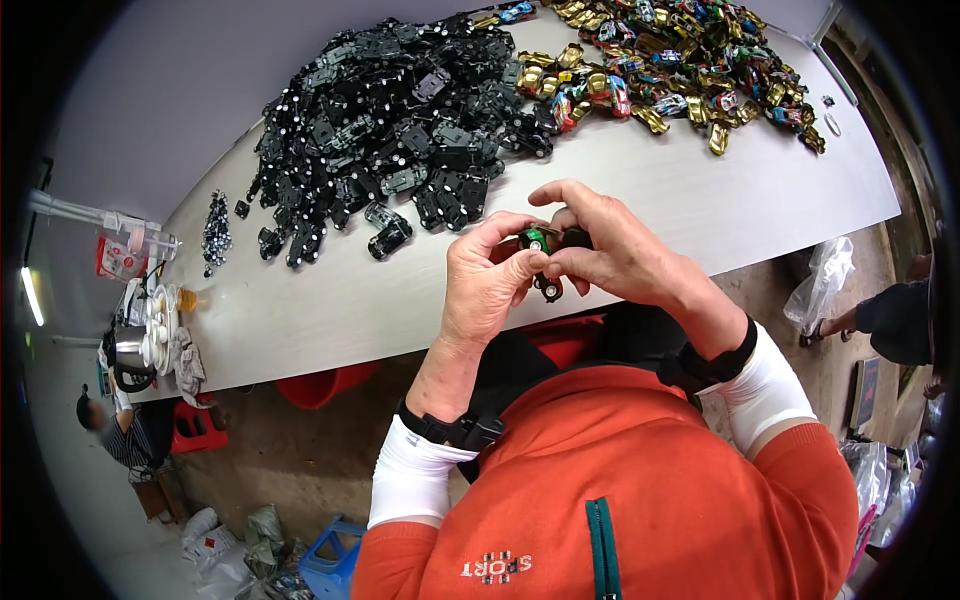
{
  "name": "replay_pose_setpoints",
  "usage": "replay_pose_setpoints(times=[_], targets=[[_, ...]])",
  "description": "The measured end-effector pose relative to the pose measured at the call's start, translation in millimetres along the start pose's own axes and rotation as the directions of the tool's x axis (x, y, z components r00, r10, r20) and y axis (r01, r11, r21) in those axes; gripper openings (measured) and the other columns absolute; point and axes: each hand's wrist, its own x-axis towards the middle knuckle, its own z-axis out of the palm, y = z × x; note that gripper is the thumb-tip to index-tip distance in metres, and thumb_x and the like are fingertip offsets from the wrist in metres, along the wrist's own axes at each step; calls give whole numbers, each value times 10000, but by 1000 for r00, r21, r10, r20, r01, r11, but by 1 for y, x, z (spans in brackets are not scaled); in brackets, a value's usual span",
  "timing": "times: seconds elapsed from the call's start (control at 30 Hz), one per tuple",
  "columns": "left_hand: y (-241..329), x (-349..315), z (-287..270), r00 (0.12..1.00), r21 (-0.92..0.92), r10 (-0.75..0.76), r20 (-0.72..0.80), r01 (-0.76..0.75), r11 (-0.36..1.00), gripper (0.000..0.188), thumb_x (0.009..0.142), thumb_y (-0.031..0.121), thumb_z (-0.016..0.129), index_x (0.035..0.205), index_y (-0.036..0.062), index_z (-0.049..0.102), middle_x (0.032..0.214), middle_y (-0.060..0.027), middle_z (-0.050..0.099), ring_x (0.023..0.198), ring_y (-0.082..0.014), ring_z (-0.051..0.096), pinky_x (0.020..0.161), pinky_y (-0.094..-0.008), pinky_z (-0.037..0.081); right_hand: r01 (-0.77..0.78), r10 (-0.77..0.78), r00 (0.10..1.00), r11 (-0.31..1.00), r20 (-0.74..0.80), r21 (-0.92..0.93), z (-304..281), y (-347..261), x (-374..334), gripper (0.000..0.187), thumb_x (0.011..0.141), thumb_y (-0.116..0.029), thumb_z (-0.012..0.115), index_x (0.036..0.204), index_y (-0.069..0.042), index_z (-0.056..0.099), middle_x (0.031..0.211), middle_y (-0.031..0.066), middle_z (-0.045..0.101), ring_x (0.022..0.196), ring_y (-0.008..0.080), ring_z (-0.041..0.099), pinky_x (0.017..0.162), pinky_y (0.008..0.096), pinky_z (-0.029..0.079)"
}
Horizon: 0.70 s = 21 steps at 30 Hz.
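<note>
Close to the table's near edge, a small toy car (537, 240), green on top with black parts and pale-hubbed wheels, is held between my two hands. My left hand (476, 285) pinches it from the left with thumb and fingers. From the right, my right hand (622, 245) has its thumb and fingertips closed on the same car, its index finger arched above. Fingers cover much of the car. Just beyond my hands lies a large heap of black toy car chassis (380, 130), with a few loose chassis (388, 232) at its near edge.
Gold and coloured toy car bodies (690, 70) are heaped at the far right of the pale table (300, 325). Small wheels (215, 235) lie at the left. A kettle (132, 350) stands by the left end. A person (125, 435) is beyond it; another person's leg (890, 320) shows right.
</note>
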Motion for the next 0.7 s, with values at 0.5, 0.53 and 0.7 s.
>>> replay_pose_setpoints(times=[0.5, 0.53, 0.7], targets=[[-28, 5, -32, 959, -476, -195, -204, 77, 876, 135, 851, 120, 639, 910, 16, 577, 782, -112, 616, 522, -126, 522, 349, -158, 344, -160, 184, 983, 893, -15, 420, 12, 43, 1, 184, 904, -179, 550, 981, -13, 577, 656, -25, 500, 554, 27, 405, 459, 180, 295], [-28, 5, -32, 964, -474, -189, -189, 79, 877, 133, 850, 116, 639, 910, 17, 574, 780, -111, 616, 517, -124, 522, 345, -158, 341, -173, 189, 982, 884, 5, 434, 12, 41, 2, 181, 896, -161, 549, 984, -4, 573, 664, -16, 514, 559, 32, 420, 465, 183, 312], [-26, 4, -25, 962, -394, -153, -225, 54, 918, 128, 847, 103, 645, 901, 21, 562, 756, -107, 610, 476, -110, 513, 322, -163, 324, -185, 177, 982, 839, 65, 512, 9, 47, 4, 186, 883, -131, 554, 998, 14, 561, 667, 3, 541, 537, 36, 430, 451, 186, 322]])
